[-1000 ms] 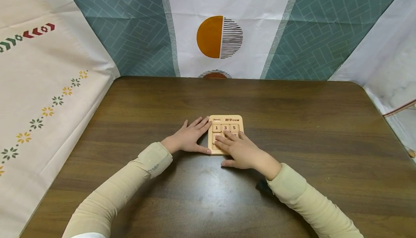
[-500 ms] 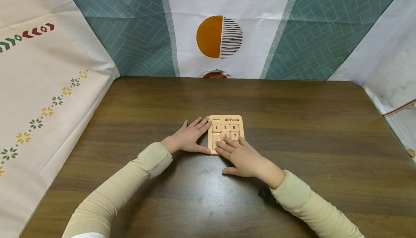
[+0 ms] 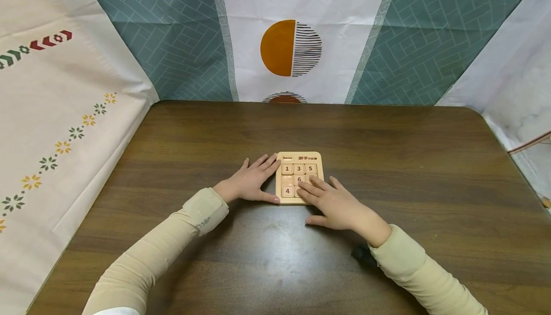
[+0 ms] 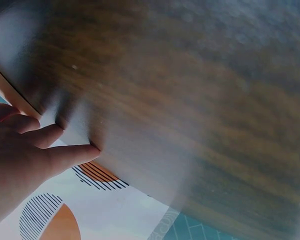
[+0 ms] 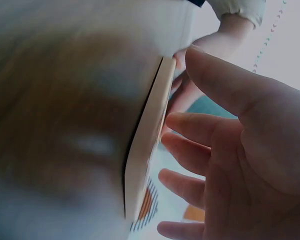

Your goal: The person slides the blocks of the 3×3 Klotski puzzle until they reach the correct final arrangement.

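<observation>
Dark wooden table [image 3: 215, 138], patterned cloth [image 3: 172, 33] hung behind it, pale cloth [image 3: 64, 85] at the left. Number board [image 3: 297, 154] lies flat around mid-table, between the hands. Top row: tile 1 [image 3: 287, 168], tile 3 [image 3: 299, 168], tile 5 [image 3: 310, 168]. Middle row: bare slot [image 3: 287, 180] at the left, tile 6 [image 3: 299, 179] beside it, right-hand tile mostly covered. Bottom row starts with tile 4 [image 3: 287, 191]; rest under fingers, can't read.

Left hand [image 3: 251, 181]: fingers spread and straight, fingertips and thumb against the board's left edge, nothing gripped. Right hand [image 3: 333, 205]: fingers extended and apart, over the board's lower right, thumb off to the near side; nothing clamped. Fingertip contact with the tiles: cannot tell.

Step in hand looks like sliding tiles. To do it well: left hand should brace that edge so the board doesn't skate, thumb kept clear of the slot. Only tile 6, 4 or 1 borders the slot, so one of those has to go first. One fingertip, light push, straight along the row or column; a slanted push could jam the tile. Lifting the other right fingers would avoid dragging neighbours and uncover the hidden numbers.
</observation>
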A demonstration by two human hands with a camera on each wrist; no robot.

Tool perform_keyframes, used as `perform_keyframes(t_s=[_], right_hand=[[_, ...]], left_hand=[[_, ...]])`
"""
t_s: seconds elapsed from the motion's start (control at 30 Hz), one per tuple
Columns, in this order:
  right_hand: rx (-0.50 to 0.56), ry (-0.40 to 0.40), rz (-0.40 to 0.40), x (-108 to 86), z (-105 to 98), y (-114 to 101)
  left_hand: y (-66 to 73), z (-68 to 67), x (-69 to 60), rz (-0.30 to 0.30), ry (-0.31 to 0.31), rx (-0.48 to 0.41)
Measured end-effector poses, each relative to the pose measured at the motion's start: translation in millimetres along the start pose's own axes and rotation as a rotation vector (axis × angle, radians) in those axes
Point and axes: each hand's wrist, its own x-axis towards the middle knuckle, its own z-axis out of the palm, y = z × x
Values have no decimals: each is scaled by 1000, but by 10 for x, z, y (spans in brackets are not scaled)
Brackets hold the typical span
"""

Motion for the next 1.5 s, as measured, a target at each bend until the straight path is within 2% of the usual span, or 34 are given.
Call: perform_keyframes(t_s=[0.2,0.4,0.7,1.27,1.5], right_hand=[[13,8,66,-88,-17,161],[10,30,76,-112,-26,227],[22,22,24,21,-9,168],[-23,-25,3,264,-33,8],[-19,-50,8,284,-56,-29]], left_hand=[[-1,-5,-1,4,2,3],[-2,-5,-6,2,4,0],[10,3,2,-8,-8,-4],[-9,8,1,-4,-14,-14],[-5,4,0,-5,-13,-19]])
